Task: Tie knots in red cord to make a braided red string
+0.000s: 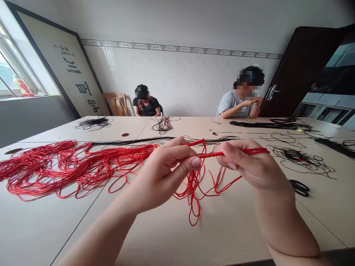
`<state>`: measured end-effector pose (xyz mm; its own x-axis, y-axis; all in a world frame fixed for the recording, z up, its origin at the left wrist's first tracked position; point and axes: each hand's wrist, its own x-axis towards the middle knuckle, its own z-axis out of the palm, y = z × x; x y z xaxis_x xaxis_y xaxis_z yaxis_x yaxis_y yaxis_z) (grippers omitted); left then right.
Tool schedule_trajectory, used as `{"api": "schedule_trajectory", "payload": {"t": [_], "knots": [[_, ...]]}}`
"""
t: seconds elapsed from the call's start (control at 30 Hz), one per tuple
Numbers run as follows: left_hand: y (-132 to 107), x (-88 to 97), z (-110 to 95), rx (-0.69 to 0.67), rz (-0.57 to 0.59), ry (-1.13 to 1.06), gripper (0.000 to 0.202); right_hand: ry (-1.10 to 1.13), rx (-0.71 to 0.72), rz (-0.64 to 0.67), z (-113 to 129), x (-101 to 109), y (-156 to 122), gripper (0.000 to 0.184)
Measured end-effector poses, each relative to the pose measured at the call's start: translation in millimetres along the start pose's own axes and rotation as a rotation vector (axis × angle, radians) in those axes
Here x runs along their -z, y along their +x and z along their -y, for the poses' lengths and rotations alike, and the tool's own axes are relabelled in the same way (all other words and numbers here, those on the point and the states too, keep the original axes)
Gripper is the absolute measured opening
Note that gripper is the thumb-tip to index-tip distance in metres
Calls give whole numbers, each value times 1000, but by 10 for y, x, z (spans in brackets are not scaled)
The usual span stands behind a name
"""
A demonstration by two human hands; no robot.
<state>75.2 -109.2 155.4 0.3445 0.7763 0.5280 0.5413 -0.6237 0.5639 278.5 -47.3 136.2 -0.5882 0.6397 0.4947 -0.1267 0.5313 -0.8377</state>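
Note:
Between my two hands a red cord (pixel 211 155) is stretched level above the table, its middle part knotted into a braid. My left hand (pixel 173 166) pinches the cord's left part between thumb and fingers, and a small loop rises just above the fingertips. My right hand (pixel 246 157) grips the braid's right end, with loose strands coming out past the knuckles. Below the hands hang loops of red cord (pixel 194 201), some touching the table. Left of my left hand lies a large tangled bundle of red cord (pixel 83 166).
Scissors (pixel 299 187) with black handles lie right of my right forearm. Black cord bundles (pixel 302 159) lie on the table (pixel 222 236), at right, along the middle and at the far left. Across the table sit two people; the right one (pixel 238 99) holds both hands raised.

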Motion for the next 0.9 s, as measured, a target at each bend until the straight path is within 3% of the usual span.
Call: {"api": "schedule_trajectory", "payload": {"t": [0.13,0.33,0.47,0.53,0.6,0.67,0.73,0.77,0.8,0.83,0.9], "knots": [[19,69,44,30,10,-52,23,-66,-9,-22,-9,103,-13,52],[-18,67,-20,37,-11,-95,26,5,25,-19,4,130,-65,49],[-3,84,-17,18,-52,-71,24,-83,18,-25,21,172,-65,47],[43,109,53,74,-31,-102,25,-166,-17,8,1,239,-31,49],[101,137,164,189,-6,-154,26,-252,-52,255,-47,339,4,51],[155,164,281,309,6,-221,30,-242,-21,720,-109,453,8,49],[193,179,365,368,39,-302,33,-15,131,1140,-162,551,-20,40],[204,180,385,376,69,-343,33,140,218,1217,-178,583,-37,36],[212,177,390,374,106,-380,33,285,303,1208,-186,599,-47,34],[216,171,382,366,148,-406,32,395,377,1115,-187,595,-43,33],[218,151,341,343,233,-426,30,386,394,812,-183,525,14,33]]}}
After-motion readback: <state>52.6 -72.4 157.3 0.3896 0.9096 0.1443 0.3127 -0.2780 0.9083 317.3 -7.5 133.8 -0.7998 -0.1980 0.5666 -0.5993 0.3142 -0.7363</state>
